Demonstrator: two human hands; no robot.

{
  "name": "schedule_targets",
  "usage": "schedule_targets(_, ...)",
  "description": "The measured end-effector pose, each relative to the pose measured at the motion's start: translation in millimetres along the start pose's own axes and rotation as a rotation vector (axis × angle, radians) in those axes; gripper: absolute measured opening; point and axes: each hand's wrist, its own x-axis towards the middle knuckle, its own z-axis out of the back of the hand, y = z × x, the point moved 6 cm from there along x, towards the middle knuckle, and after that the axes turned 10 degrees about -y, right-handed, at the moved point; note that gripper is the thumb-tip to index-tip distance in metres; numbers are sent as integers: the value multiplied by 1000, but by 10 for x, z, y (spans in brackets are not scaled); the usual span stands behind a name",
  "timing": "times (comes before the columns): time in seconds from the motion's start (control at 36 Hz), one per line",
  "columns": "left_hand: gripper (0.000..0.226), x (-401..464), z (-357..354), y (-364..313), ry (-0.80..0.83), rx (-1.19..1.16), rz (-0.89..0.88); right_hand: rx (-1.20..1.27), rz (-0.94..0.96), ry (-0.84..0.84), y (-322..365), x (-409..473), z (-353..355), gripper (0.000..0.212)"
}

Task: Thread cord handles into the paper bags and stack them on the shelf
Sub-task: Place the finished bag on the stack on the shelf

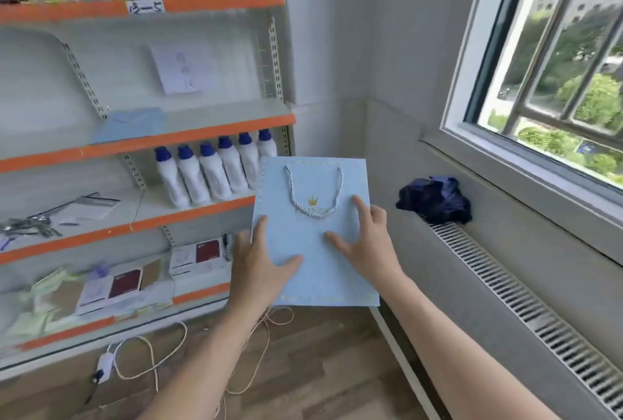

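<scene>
**Q:** Two hands in the head view — what are they doing?

**A:** Both hold one flat, pale blue paper bag point(313, 234) upright in front of a shelving unit. The left hand point(259, 261) grips the bag's lower left edge, thumb across the front and fingers hidden behind. The right hand point(367, 244) lies on the front face with fingers spread; whether it also pinches the right edge, I cannot tell.

**Q:** Is the handle in?

**A:** On the visible side, yes. A twisted silvery-white cord handle point(315, 194) hangs in a U from two holes near the top, over a small gold crown print. The back is hidden.

**Q:** Where should it go?

**A:** Likely onto the orange-edged shelf point(188, 135) up and to the left, where a blurred pale blue stack point(129, 124) already lies. To do it well, I would keep the bag flat, tuck the cord against the face so it does not snag, and square its edges with the stack.

**Q:** What else is nearby?

**A:** A row of white bottles with blue caps point(215, 173) stands one shelf lower. Loose beige cord point(266, 335) curls on the wood-look floor. A ribbed radiator grille point(526, 301) runs under the window, with crumpled dark blue fabric point(435, 199) on it.
</scene>
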Motion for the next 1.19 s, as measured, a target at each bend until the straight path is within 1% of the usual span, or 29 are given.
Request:
schedule_targets(0.14,93,757,48,421,-21,7,101,-84,103,80,356,674,-718,78)
schedule_targets(0.19,94,1091,88,586,-55,24,124,-104,132,97,503,955,-1013,78)
schedule_targets(0.39,89,2190,252,1068,-132,4,204,-79,167,77,1043,1840,-1914,67)
schedule_targets(0.53,82,2860,359,1403,-170,49,269,-78,196,158,1314,2412,-2549,66)
schedule_targets(0.64,78,3437,416,1659,-192,106,294,-63,240,257,1454,2886,-3114,71)
schedule_targets(0.75,76,3998,473,1859,-211,152,337,-69,305,351,1574,3328,-3648,88)
schedule_targets(0.81,76,4260,478,1948,-237,166,345,-33,355,395,1653,3565,-3860,94)
schedule_targets(0.89,72,4630,475,2083,-251,202,373,-48,403,444,1762,3926,-4162,85)
schedule_targets(0.97,69,4976,501,2219,-240,242,407,-53,388,509,1895,4200,-4471,80)
schedule_targets(1.11,69,5511,620,2512,-245,277,451,-57,348,600,2171,4498,-5006,64)
schedule_targets(1.19,69,5811,754,2751,-267,323,454,-61,379,644,2341,4605,-5323,63)
